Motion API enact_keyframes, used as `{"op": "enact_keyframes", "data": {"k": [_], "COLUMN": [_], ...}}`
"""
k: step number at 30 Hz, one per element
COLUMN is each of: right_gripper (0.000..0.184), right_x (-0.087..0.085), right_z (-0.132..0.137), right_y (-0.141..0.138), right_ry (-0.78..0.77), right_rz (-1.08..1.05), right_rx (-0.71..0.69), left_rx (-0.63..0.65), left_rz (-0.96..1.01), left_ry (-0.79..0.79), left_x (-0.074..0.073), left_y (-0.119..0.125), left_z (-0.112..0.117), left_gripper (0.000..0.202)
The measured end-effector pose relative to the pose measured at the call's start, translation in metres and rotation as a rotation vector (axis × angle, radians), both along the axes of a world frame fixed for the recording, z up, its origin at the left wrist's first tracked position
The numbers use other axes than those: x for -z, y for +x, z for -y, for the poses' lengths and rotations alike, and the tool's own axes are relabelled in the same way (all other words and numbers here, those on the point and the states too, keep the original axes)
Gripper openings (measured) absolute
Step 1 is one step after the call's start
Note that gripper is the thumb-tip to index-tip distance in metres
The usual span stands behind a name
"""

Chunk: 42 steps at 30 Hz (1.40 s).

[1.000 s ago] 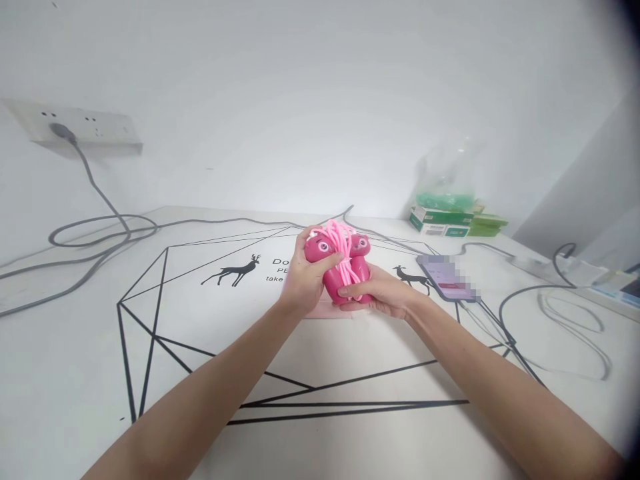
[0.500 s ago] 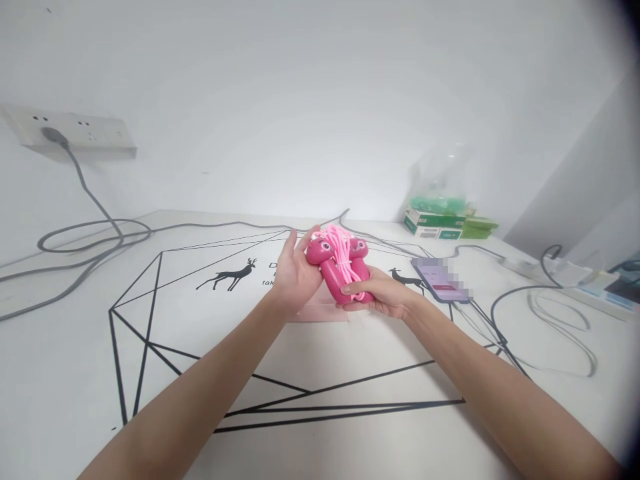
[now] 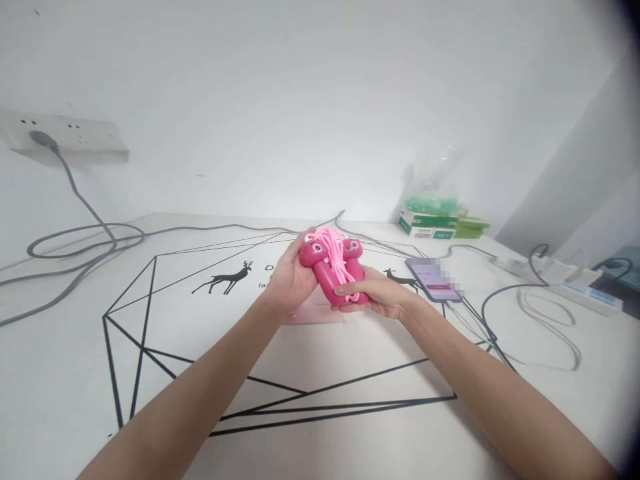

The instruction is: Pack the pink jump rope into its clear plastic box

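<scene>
A pink jump rope (image 3: 340, 257) is held up in front of me, above the table. Its two darker pink handles have animal-face heads with eyes, and the lighter pink cord is bundled in loops between them. My right hand (image 3: 373, 293) is closed on the lower ends of the handles, thumb across the front. At the left, my left hand (image 3: 293, 277) supports the head of one handle, its fingers mostly hidden behind it. Below the hands, a flat pale pink item (image 3: 315, 315) lies on the table, partly covered from view.
On the white table (image 3: 280, 440), printed with black lines and deer, a phone (image 3: 433, 280) lies to the right. Green-and-white boxes (image 3: 430, 223) with a clear plastic bag (image 3: 433, 180) stand at the back right. Grey cables (image 3: 90, 243) run left; a power strip (image 3: 523, 268) is right.
My left hand has closed in around the handle's head, where its fingers were stretched out beside it. The view has shifted slightly, and my right hand keeps its grip.
</scene>
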State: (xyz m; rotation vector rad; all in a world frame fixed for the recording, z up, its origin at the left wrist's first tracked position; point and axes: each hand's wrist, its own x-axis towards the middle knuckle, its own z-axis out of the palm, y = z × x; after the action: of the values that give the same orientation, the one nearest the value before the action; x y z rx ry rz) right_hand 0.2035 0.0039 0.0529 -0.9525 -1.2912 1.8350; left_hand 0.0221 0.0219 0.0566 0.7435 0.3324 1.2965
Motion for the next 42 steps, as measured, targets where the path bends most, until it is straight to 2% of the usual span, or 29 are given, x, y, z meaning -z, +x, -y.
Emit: {"op": "enact_keyframes", "data": {"k": [2,4,9,14,19,23,30,42], "right_gripper": [0.044,0.046,0.054,0.042,0.034,0.03,0.034,0.039], "right_x": [-0.004,-0.006,-0.002,0.0,-0.001,0.001,0.007,0.007], "right_z": [0.003,0.005,0.005,0.005,0.003,0.0,-0.004,-0.002], "right_y": [-0.002,-0.004,-0.006,-0.002,0.005,0.006,0.017,0.026], "right_ry": [0.012,0.017,-0.002,-0.02,-0.073,-0.079,-0.077,-0.089], "right_rz": [-0.007,0.002,-0.022,-0.106,-0.175,-0.213,-0.193,-0.145], "right_rx": [-0.006,-0.007,-0.045,-0.116,-0.2,-0.195,-0.271,-0.321], "left_rx": [-0.007,-0.036,-0.204,-0.296,-0.265,-0.216,-0.113,-0.084], "left_rz": [-0.052,-0.108,-0.199,-0.167,-0.164,-0.135,-0.121,-0.142], "left_ry": [0.054,0.085,0.082,0.091,0.132,0.128,0.13,0.171], "left_x": [-0.001,-0.001,0.002,0.001,-0.001,-0.002,-0.004,-0.002], "left_y": [0.002,0.002,0.004,0.006,0.004,-0.001,-0.004,-0.003], "left_z": [0.001,0.002,0.001,0.002,0.0,-0.001,0.0,0.002], "left_gripper": [0.027,0.031,0.04,0.041,0.042,0.044,0.05,0.05]}}
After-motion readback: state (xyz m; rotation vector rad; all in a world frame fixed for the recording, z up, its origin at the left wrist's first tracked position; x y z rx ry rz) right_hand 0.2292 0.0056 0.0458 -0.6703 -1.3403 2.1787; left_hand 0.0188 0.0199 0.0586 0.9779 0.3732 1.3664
